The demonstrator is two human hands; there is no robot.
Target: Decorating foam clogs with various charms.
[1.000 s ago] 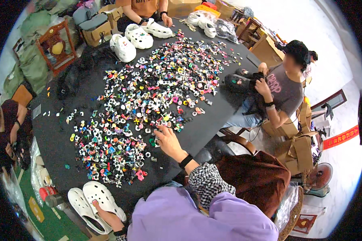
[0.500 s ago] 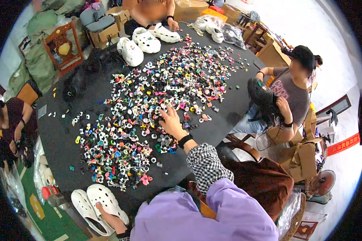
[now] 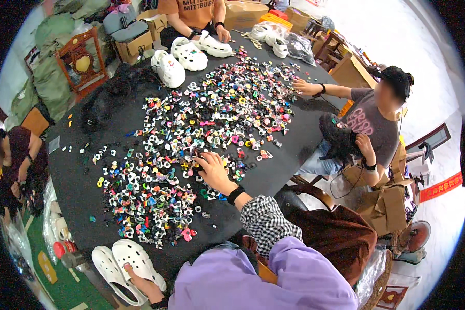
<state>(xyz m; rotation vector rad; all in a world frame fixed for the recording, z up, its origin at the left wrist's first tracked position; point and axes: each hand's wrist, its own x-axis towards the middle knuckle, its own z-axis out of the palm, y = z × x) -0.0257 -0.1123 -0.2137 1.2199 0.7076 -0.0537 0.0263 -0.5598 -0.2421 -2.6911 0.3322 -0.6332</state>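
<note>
A white clog (image 3: 132,254) is gripped at the near table edge by my left hand (image 3: 145,287), the thumb lying on its upper. Its mate, another white clog (image 3: 106,264), lies alongside, touching it. My right hand (image 3: 215,174) reaches over a wide heap of small multicoloured shoe charms (image 3: 160,199). Its fingers are stretched and apart, the tips down among the charms at the middle of the heap. Whether a fingertip touches a single charm is too small to tell. The heap spreads across a black table (image 3: 82,188).
More white clogs (image 3: 171,70) stand at the far side, before a person in an orange shirt. On the right, a person in a dark cap holds a black shoe (image 3: 337,137) and reaches to the heap. Another person sits at far left. Cardboard boxes (image 3: 387,209) stack at right.
My right hand has shifted slightly left and nearer over the charms. The person on the right has stretched an arm to the heap. My left hand stays on the clog.
</note>
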